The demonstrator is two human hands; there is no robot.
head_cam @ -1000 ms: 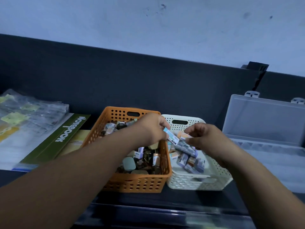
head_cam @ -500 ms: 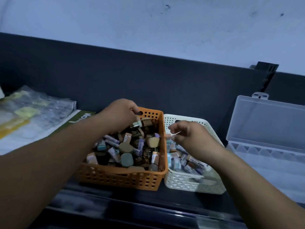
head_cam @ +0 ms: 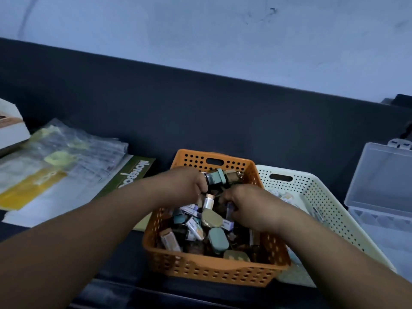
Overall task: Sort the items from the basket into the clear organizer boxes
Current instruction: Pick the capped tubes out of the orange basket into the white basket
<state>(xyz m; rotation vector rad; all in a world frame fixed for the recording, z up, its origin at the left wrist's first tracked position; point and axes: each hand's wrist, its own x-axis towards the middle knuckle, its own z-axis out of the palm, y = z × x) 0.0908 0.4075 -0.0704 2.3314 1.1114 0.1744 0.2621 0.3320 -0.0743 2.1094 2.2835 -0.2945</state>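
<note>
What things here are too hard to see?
Head view only:
Left hand and right hand fingertips: buried among items in the orange basket; any grip unclear.
White basket contents: mostly behind the right forearm.
Clear organizer box: cut by right edge.
Item labels: too small, blurred.

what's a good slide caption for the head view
Left hand and right hand reach into the orange basket; white basket and clear box to its right.

Orange basket heaped with small bottles
</note>
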